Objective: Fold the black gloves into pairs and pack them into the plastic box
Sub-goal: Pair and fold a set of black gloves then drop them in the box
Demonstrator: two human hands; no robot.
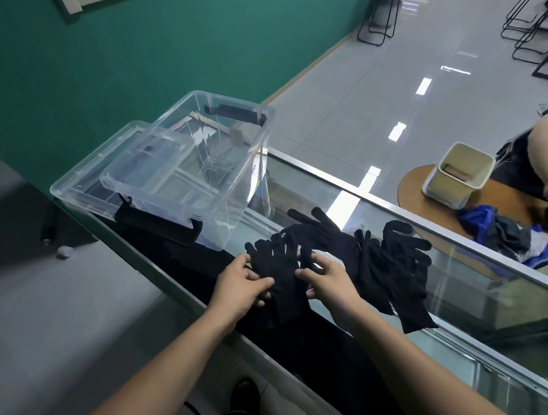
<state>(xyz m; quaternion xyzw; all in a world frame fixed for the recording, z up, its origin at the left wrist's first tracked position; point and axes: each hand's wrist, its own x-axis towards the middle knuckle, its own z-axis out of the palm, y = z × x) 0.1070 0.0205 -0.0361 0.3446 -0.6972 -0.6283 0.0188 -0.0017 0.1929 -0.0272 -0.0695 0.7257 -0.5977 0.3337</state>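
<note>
Several black knit gloves lie spread on a glass counter. The nearest black glove lies flat between my hands, its fingers pointing away from me. My left hand touches its left edge with thumb and curled fingers. My right hand rests on its right side, fingers spread and bent. More black gloves lie in a loose pile to the right. The clear plastic box with black latches stands open at the counter's left end, nothing visible inside.
The box's clear lid lies under and beside the box. Beyond the counter, another person's arm reaches over a round wooden table with a cream bin and blue cloths. A green wall runs left.
</note>
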